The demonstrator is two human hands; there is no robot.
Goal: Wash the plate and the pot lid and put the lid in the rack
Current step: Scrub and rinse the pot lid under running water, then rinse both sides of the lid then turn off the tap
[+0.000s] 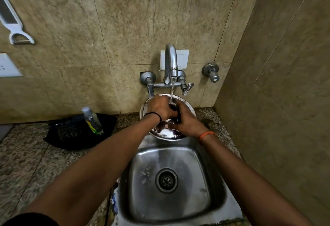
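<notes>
A round steel pot lid [167, 132] with a dark knob at its middle is held tilted over the back of the sink, under the running tap [171, 64]. My left hand [159, 107] lies over its upper left part, fingers curled on the rim. From the right, my right hand [186, 121] closes around the dark knob. The water stream lands between the two hands. The black dish rack [71, 132] stands on the counter to the left of the sink. Much of the lid is hidden by my hands.
The steel sink [142, 156] with its drain lies below the hands. A clear bottle [92, 120] stands in the rack. A white peeler [16, 29] hangs on the wall at the far left. A tiled side wall closes in the right.
</notes>
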